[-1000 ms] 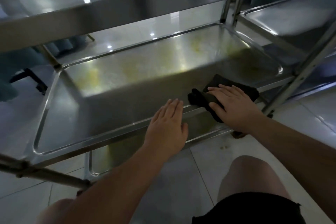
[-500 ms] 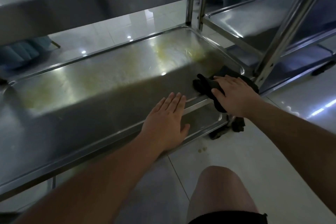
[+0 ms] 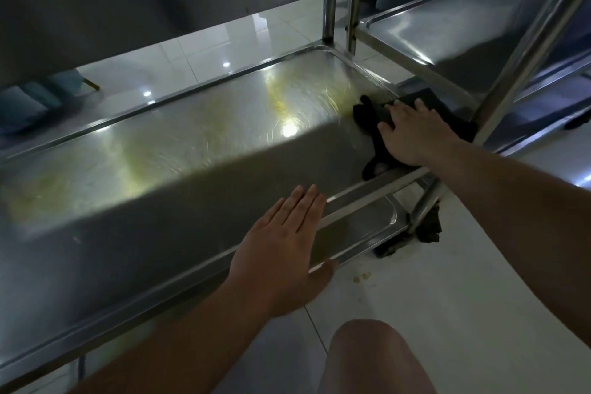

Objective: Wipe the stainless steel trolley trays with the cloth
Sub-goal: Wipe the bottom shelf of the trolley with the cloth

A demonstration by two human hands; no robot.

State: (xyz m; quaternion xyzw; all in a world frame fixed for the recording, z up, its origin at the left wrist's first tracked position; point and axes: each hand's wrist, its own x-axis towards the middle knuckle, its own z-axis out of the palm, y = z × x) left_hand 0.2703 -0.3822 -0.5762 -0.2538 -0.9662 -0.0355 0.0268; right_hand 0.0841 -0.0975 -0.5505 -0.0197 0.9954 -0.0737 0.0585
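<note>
The middle steel tray [image 3: 179,150] of the trolley stretches across the view, with yellowish smears and bright reflections on it. A black cloth [image 3: 367,115] lies at the tray's right end, near the corner. My right hand [image 3: 406,134] presses flat on the cloth, fingers spread over it. Resting flat on the tray's near rim is my left hand [image 3: 281,249], fingers together and holding nothing. Part of the cloth is hidden under my right hand.
The top tray's underside [image 3: 128,3] overhangs the work area. A lower tray [image 3: 361,227] shows under the near rim. A second trolley's tray [image 3: 463,29] stands to the right, with an upright post [image 3: 524,57] close to my right hand. White tiled floor [image 3: 447,281] lies below.
My right hand has slid the cloth further right and back, toward the tray's right end. The left hand stays on the near rim. The view has shifted right.
</note>
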